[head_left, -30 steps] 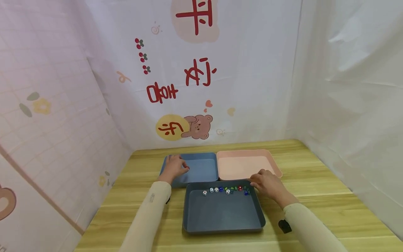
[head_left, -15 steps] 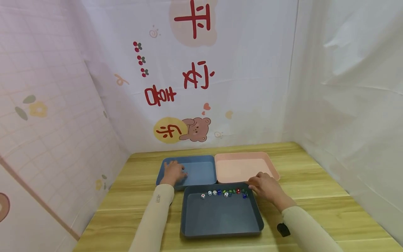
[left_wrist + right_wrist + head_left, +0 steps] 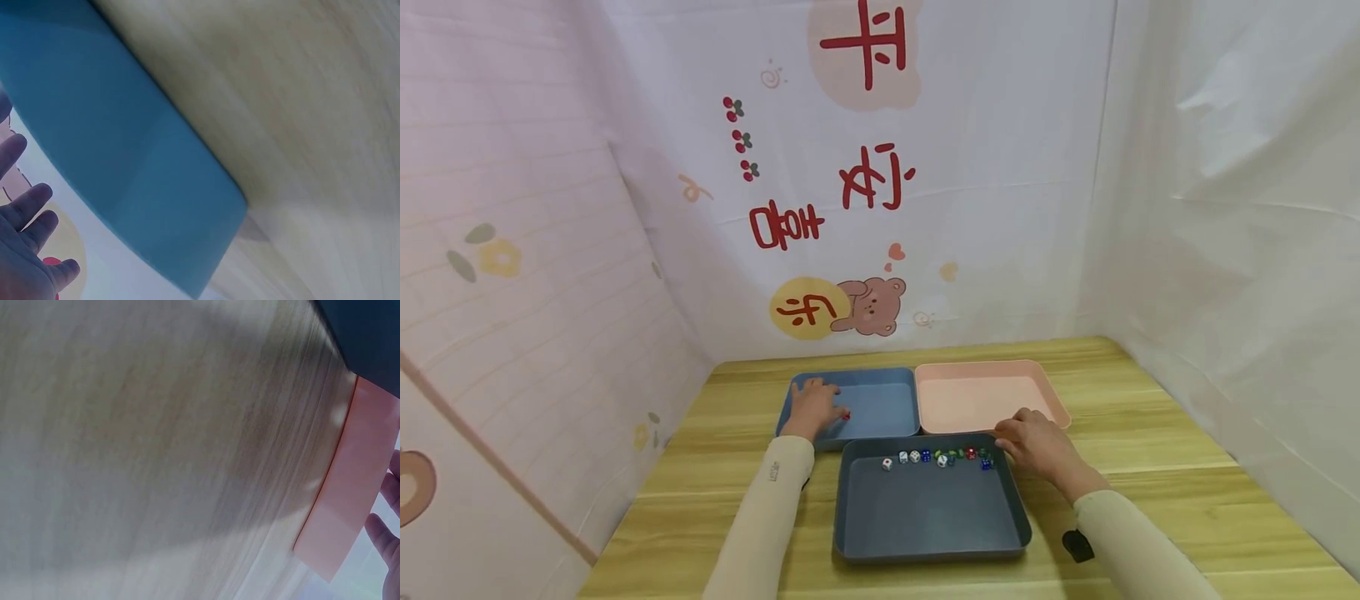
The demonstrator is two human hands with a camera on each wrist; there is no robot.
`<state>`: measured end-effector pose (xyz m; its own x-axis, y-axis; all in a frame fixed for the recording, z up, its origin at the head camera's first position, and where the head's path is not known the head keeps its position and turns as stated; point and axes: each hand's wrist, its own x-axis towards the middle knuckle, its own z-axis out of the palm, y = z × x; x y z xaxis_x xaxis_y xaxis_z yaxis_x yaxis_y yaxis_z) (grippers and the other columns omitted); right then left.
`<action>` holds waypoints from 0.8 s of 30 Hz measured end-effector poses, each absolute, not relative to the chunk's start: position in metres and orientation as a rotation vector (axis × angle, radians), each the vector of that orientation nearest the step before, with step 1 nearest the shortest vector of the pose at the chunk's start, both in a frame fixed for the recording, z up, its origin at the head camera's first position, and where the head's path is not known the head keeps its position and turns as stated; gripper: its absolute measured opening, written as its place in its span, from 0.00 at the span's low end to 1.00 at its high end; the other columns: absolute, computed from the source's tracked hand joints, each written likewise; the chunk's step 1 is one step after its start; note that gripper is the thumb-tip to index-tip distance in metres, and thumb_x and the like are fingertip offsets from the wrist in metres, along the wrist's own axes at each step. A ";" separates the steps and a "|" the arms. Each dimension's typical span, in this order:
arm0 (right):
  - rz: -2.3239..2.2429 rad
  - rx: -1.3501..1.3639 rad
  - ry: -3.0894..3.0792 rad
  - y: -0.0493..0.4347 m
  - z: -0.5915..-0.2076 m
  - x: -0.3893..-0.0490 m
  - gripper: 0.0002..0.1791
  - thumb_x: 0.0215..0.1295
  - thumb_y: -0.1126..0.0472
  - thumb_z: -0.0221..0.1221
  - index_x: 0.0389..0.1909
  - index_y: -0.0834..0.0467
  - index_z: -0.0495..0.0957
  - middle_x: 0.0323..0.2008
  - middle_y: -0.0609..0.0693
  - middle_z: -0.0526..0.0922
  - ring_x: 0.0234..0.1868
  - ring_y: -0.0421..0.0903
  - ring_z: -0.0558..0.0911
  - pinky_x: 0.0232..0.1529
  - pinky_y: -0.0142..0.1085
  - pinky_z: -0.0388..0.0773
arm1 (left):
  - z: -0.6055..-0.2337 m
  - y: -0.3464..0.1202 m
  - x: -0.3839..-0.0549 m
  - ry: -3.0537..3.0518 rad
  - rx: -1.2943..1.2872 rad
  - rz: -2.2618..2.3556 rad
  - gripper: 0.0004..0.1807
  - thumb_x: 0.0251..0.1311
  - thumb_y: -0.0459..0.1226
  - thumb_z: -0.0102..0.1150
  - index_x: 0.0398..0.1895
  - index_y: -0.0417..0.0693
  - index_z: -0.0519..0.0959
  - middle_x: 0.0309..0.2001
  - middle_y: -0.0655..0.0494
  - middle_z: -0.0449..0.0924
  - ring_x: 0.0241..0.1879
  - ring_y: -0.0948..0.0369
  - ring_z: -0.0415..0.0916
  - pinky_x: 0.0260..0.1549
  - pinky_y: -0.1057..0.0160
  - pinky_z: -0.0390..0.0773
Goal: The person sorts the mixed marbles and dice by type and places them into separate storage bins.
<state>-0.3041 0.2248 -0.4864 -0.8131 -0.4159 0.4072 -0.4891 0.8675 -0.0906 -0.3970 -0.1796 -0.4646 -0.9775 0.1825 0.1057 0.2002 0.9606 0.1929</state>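
Head view shows your left hand (image 3: pixel 814 408) lying inside the blue tray (image 3: pixel 880 398) with fingers spread and relaxed, a small red die (image 3: pixel 846 415) just beside the fingertips on the tray floor; whether a finger touches it I cannot tell. Your right hand (image 3: pixel 1036 440) rests at the far right corner of the dark tray (image 3: pixel 925 525), fingers loosely bent, holding nothing that shows. A row of dice (image 3: pixel 936 456) in white, blue, green and red lies along that tray's far wall, right next to your right fingers. The pink tray (image 3: pixel 985 396) sits beside the blue one, both touching the dark tray on the desk (image 3: pixel 1150 450).

Each die looks light, hard and smooth, so it will probably roll or skid if nudged. Pinch one between thumb and forefinger on two opposite flat faces. Those against the wall leave little room behind, so take them from the sides.
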 end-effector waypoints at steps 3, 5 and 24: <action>0.273 0.672 -2.668 0.225 -0.485 -0.304 0.12 0.64 0.56 0.67 0.43 0.58 0.85 0.34 0.51 0.78 0.36 0.52 0.78 0.37 0.49 0.79 | -0.465 -0.183 -0.398 -3.015 -0.297 -0.333 0.25 0.62 0.48 0.66 0.59 0.48 0.80 0.67 0.38 0.67 0.70 0.40 0.56 0.67 0.30 0.42; 0.272 0.669 -2.673 0.225 -0.485 -0.304 0.12 0.64 0.56 0.67 0.43 0.58 0.85 0.34 0.51 0.77 0.36 0.52 0.78 0.37 0.49 0.79 | -0.464 -0.185 -0.397 -3.019 -0.296 -0.340 0.25 0.62 0.48 0.66 0.59 0.48 0.80 0.67 0.38 0.67 0.70 0.40 0.56 0.67 0.30 0.42; 0.273 0.657 -2.671 0.224 -0.488 -0.305 0.12 0.64 0.55 0.67 0.43 0.57 0.85 0.34 0.52 0.78 0.36 0.53 0.78 0.38 0.50 0.80 | -0.457 -0.186 -0.381 -3.008 -0.343 -0.395 0.25 0.63 0.49 0.65 0.60 0.49 0.80 0.69 0.40 0.65 0.71 0.42 0.55 0.68 0.31 0.45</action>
<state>-0.3053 0.2242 -0.4881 -0.8208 -0.4067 0.4011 -0.4795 0.8722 -0.0969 -0.3805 -0.1863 -0.4565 -0.9709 0.2096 0.1160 0.2325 0.9413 0.2446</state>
